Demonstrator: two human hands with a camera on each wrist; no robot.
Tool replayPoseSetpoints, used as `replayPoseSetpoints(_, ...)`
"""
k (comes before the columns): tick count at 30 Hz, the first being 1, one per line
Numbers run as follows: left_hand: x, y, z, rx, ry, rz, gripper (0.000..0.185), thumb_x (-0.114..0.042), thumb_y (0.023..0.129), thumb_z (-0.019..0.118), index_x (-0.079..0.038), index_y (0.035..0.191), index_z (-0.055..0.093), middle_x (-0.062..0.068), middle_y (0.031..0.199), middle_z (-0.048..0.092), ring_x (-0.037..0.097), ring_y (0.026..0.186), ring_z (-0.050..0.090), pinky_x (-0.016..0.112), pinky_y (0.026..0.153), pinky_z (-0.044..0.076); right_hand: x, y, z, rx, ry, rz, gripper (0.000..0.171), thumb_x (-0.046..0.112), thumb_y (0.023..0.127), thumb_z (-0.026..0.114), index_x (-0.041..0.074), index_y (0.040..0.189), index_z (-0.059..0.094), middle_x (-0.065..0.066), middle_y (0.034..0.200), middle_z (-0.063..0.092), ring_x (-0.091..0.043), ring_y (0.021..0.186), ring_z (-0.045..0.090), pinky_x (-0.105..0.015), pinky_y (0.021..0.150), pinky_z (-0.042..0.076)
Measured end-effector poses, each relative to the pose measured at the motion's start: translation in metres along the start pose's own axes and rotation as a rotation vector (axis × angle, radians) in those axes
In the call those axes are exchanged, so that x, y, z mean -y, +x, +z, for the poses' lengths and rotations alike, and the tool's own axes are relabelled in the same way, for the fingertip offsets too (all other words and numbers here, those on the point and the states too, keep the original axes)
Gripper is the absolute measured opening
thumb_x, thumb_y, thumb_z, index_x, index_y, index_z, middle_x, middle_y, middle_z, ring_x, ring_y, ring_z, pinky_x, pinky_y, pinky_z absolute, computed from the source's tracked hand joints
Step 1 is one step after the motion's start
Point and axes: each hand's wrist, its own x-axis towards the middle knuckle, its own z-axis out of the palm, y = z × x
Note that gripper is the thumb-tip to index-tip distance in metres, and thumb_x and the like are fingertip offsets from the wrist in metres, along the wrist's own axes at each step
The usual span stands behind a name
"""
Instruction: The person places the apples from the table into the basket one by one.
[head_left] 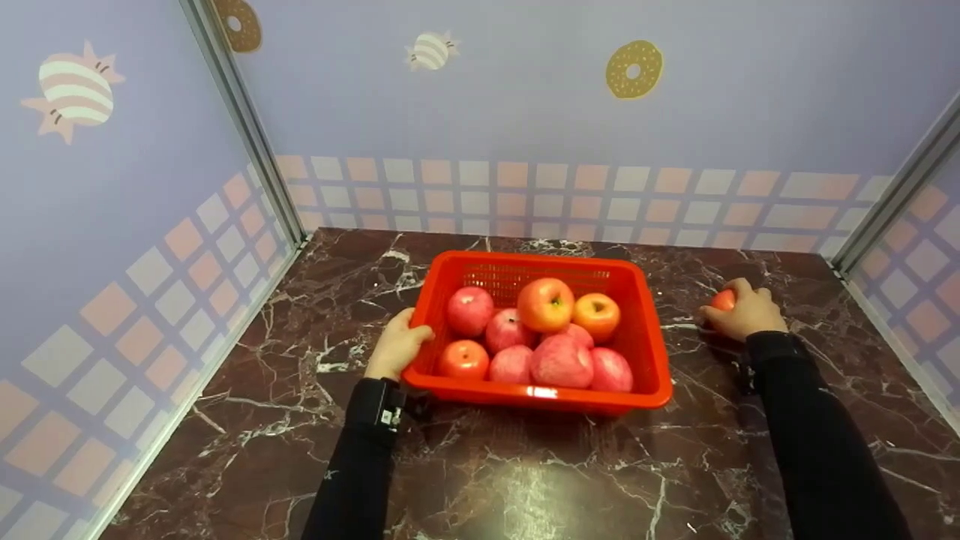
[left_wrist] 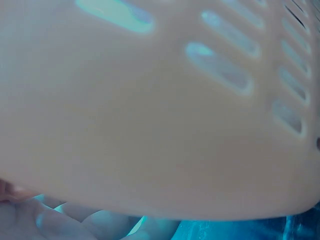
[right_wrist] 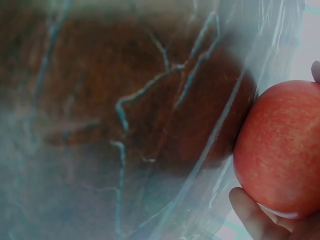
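Observation:
A red plastic basket (head_left: pixel 649 334) holds several red and pink apples (head_left: pixel 561 361), with one orange-red apple (head_left: pixel 546 304) heaped on top. My left hand (head_left: pixel 395 346) grips the basket's left rim, thumb over the edge. Close up in the left wrist view, the slotted basket wall (left_wrist: pixel 150 135) fills most of the picture and looks pale. Off to the basket's right, my right hand (head_left: pixel 746 311) holds a single red apple (right_wrist: pixel 280 150) low at the tabletop, fingers curled round it; the head view shows only part of this apple.
The dark marbled tabletop (head_left: pixel 285 420) is walled on three sides. The tiled back panel (head_left: pixel 513 199) rises behind the basket, the left panel (head_left: pixel 112 330) along that side. Near my right hand stands the right panel (head_left: pixel 930 277).

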Motion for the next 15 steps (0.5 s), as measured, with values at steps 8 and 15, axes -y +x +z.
replayPoseSetpoints(8,-0.0012,-0.0018,-0.0011,0.001,0.003,-0.010,0.038,0.001,0.082,0.054,0.007,0.120,0.059,0.022,0.113,0.064,0.025,0.094,0.063,0.031,0.079,0.052,-0.0048,0.0011,0.0022,-0.033,0.018,0.004,0.077,0.051,0.093,0.064,-0.002,0.143,0.038,-0.042,0.124,0.042,-0.060,0.106,0.052,-0.067,0.083,0.047)
replayPoseSetpoints(15,-0.0024,-0.0022,-0.0009,0.005,0.003,-0.015,0.041,0.000,0.082,0.054,0.007,0.123,0.058,0.023,0.116,0.064,0.025,0.095,0.063,0.032,0.081,0.052,-0.0097,0.0011,0.0019,-0.029,0.021,0.006,0.077,0.052,0.093,0.063,-0.001,0.142,0.039,-0.041,0.123,0.043,-0.059,0.106,0.053,-0.065,0.083,0.048)
